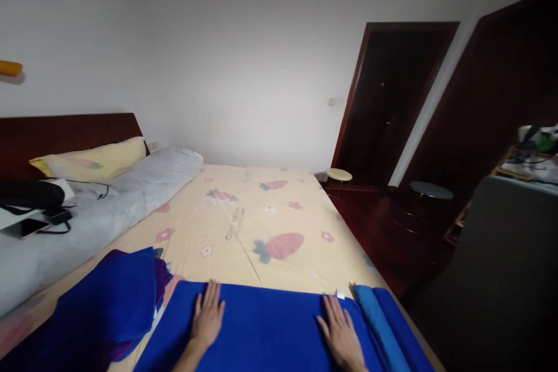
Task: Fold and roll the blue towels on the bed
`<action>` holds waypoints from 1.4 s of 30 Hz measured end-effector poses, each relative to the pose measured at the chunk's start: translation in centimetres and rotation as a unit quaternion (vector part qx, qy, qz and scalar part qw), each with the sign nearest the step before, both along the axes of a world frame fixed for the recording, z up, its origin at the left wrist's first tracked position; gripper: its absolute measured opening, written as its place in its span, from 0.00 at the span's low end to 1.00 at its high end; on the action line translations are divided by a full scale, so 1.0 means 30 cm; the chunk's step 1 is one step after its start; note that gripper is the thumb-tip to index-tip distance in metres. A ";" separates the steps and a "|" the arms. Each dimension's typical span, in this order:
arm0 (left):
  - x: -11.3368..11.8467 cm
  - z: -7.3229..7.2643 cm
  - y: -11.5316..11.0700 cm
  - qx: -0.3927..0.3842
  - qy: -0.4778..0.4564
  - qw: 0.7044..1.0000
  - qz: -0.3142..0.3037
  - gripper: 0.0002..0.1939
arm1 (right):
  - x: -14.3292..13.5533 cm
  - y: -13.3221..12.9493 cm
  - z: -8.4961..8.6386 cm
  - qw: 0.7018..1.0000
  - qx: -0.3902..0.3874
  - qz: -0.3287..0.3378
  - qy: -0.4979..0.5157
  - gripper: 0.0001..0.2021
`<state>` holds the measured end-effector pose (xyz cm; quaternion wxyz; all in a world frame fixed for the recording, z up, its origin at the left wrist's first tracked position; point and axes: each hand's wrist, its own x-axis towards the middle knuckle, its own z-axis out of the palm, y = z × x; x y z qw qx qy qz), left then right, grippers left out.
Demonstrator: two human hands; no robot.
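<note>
1. Left hand (208, 318) and right hand (342, 337): flat, fingers loosely spread, palms pressing the blue towel (265, 325), apparently to smooth it.
2. Rolled blue towel (379, 325): just right of the right fingers.
3. Crumpled blue cloth (108, 302): left of the left fingers.
4. Strawberry-print sheet (261, 215): beyond the fingertips.

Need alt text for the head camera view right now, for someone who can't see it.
Both hands, left hand and right hand, lie flat, fingers spread, on a blue cloth spread over a bed with a strawberry-print sheet. A rolled blue cloth lies right of it, a crumpled blue pile left.
</note>
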<state>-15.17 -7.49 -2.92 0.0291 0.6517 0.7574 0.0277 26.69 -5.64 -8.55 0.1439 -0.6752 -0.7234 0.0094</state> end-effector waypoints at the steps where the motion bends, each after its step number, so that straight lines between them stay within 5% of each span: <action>1: 0.086 -0.017 -0.012 0.010 -0.024 0.998 -0.058 0.29 | -0.077 -0.016 0.010 0.999 0.000 0.043 0.018 0.34; 4: 0.314 -0.070 -0.042 0.015 -0.089 0.980 -0.179 0.28 | -0.311 -0.059 0.024 0.989 -0.013 0.136 0.057 0.29; 7: 0.398 -0.093 -0.050 0.001 -0.108 0.974 -0.201 0.28 | -0.410 -0.075 0.025 0.985 -0.030 0.160 0.063 0.27; 10: 0.286 -0.081 -0.039 -0.003 -0.087 0.988 -0.128 0.27 | -0.282 -0.062 0.015 0.995 -0.029 0.084 0.040 0.29; 13: 0.066 -0.055 -0.025 -0.005 -0.052 0.998 -0.038 0.29 | -0.021 -0.035 -0.014 1.000 0.001 -0.021 -0.013 0.35; 17: -0.178 -0.026 -0.013 -0.049 -0.040 0.997 0.032 0.32 | 0.238 -0.002 -0.070 0.996 0.018 -0.060 -0.066 0.42; 21: -0.278 -0.024 -0.006 -0.079 -0.043 0.993 0.079 0.33 | 0.280 0.014 -0.111 0.997 0.030 -0.048 -0.047 0.42; 30: -0.331 -0.033 -0.008 -0.073 -0.050 0.992 0.088 0.33 | 0.295 0.020 -0.138 0.996 0.067 -0.036 -0.047 0.46; 33: -0.261 -0.002 0.005 -0.079 -0.031 0.989 0.123 0.30 | 0.239 0.025 -0.121 0.993 0.078 -0.064 -0.058 0.47; 36: -0.048 -0.008 0.024 -0.063 -0.005 0.988 0.139 0.29 | 0.033 0.020 -0.060 0.994 0.086 -0.057 -0.046 0.44; 40: 0.321 -0.082 0.034 -0.008 -0.063 0.990 -0.123 0.29 | -0.353 -0.013 0.046 0.994 -0.007 0.101 0.033 0.32; 42: 0.410 -0.109 0.031 -0.008 -0.083 0.979 -0.188 0.28 | -0.453 -0.022 0.074 0.983 -0.053 0.165 0.061 0.29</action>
